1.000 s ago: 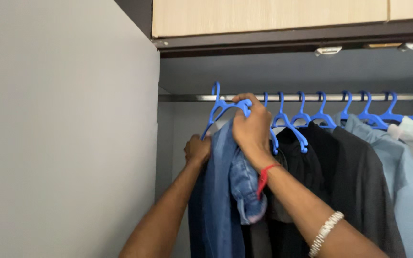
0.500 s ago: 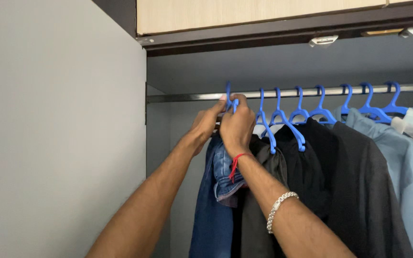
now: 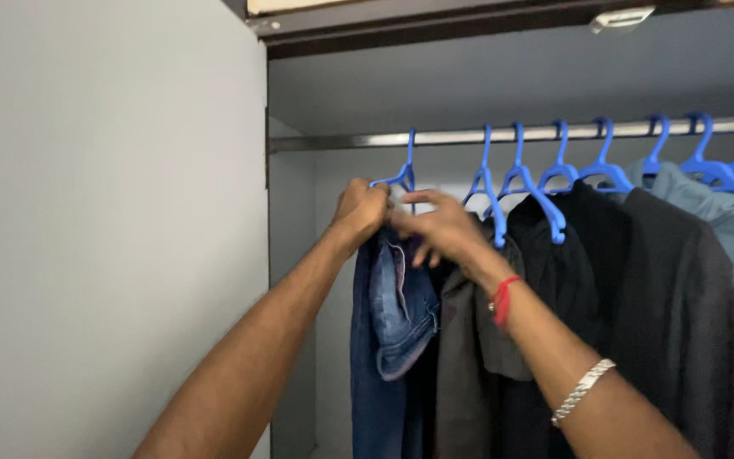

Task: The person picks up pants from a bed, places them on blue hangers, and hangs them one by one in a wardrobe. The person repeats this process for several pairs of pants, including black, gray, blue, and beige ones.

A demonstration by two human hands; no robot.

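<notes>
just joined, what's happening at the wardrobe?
A person has both hands up at a blue plastic hanger hooked on the metal rail. The left hand grips the top of a blue denim garment hanging from it; the right hand touches the same spot with fingers loose. Dark jackets hang to the right on more blue hangers.

A big grey door [image 3: 104, 212] stands open on the left. Inside, the closet is grey, with a shiny metal rod [image 3: 452, 136] across it. A small light [image 3: 622, 17] sits up top.
</notes>
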